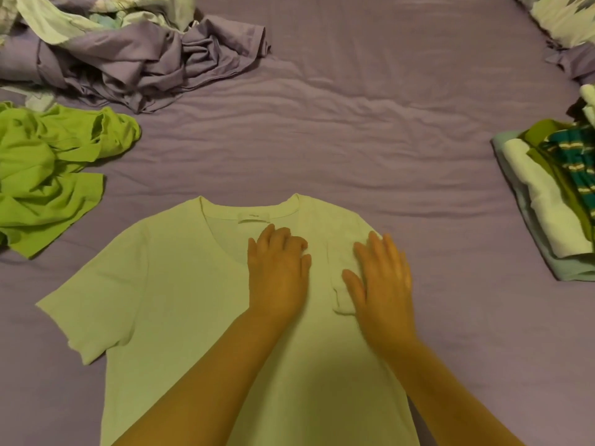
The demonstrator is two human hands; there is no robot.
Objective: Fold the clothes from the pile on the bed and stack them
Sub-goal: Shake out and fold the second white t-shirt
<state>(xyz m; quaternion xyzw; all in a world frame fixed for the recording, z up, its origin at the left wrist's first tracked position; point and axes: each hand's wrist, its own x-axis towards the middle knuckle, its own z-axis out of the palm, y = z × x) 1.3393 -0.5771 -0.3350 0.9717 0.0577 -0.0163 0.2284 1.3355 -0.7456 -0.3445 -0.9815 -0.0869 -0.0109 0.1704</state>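
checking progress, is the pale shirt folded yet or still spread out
Partly folded: the pale shirt has its right sleeve turned in under the right hand; its left sleeve lies spread.

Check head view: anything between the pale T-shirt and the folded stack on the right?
Nothing there. In the head view only bare purple bedsheet separates the pale T-shirt from the folded stack.

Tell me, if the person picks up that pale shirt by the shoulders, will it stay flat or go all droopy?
The pale shirt would probably droop: it is thin cloth, and its folded-in sleeve already curls under the right hand. It likely feels light, like the crumpled green garment.
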